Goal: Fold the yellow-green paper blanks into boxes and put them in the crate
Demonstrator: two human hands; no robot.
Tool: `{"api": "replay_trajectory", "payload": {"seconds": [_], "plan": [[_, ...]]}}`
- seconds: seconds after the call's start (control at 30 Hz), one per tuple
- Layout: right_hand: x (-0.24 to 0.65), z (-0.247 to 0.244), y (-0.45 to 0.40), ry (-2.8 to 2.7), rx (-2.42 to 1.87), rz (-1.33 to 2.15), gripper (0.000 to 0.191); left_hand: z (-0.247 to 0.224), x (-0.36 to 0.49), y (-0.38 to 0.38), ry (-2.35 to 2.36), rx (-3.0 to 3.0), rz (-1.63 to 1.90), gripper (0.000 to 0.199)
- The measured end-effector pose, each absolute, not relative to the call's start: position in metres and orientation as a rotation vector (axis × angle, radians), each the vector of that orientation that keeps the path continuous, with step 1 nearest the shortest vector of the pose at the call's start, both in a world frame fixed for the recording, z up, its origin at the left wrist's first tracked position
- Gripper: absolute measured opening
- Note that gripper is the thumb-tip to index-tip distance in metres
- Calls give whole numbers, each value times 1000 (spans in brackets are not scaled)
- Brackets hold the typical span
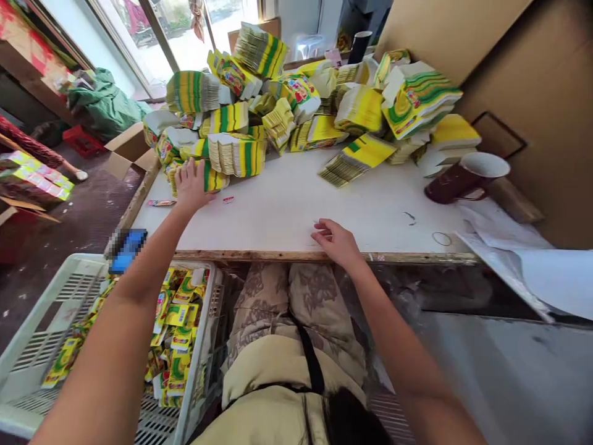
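My left hand reaches forward with its fingers spread over the near left end of a heap of flat carton bundles. Under and beside its fingers is a yellow and green bundle; it has not been lifted off the table. Just behind stands a thicker bundle of folded cartons. My right hand rests near the table's front edge, fingers loosely bent and apart, with no carton in it. Another bundle lies tilted on the white tabletop, beyond my right hand.
A white plastic crate of small yellow cartons stands at lower left. A dark red mug and white paper sheets sit at the right. Large cardboard rises behind them. An open cardboard box is left of the table.
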State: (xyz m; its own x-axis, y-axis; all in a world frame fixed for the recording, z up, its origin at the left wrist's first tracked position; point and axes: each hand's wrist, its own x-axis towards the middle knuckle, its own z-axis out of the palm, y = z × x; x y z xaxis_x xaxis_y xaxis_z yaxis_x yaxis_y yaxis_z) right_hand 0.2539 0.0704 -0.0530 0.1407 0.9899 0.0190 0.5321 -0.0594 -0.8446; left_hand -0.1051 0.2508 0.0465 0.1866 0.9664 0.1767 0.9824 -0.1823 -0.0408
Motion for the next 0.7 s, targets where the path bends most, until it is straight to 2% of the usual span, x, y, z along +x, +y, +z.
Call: {"api": "replay_trajectory", "payload": {"seconds": [0.23, 0.43, 0.7], "plan": [[321, -70, 127, -1351, -1897, 539, 49, 41, -128, 266, -1847, -2333, -169, 117], [342, -55, 167, -1428, -1944, 180, 62, 51, -137, 284, -1853, -2320, 10, 121], [330, -52, 160, -1450, -1889, 398, 62, 65, -138, 279, -1800, -2265, 138, 85]]}}
